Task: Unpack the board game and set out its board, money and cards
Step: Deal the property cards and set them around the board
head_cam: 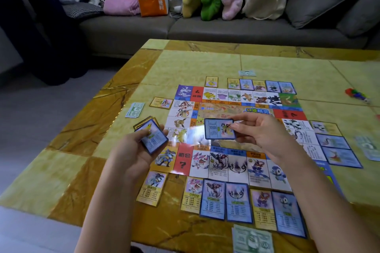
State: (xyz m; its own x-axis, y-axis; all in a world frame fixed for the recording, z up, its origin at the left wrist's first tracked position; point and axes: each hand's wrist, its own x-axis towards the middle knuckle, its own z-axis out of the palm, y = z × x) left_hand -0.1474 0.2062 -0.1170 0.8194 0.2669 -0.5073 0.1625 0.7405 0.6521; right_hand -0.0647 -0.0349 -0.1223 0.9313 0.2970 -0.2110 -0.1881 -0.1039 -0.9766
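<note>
Right hand: grip pinching one blue card by its right edge, held over the board, centre-left. Left hand: grip curled round the card stack, top cards fanned askew.

Board lies flat on the bench. Laid cards line its near, far and right edges; the left edge has just one. Money pile sits off the board's left, with more at near, far and right.

Risks:
- Glare on the left squares hides the artwork, so the card could land beside the wrong square.
- The skewed stack may slip from the left grip.
- Right forearm crosses over the near row's right end and could drag those cards out of line.
</note>
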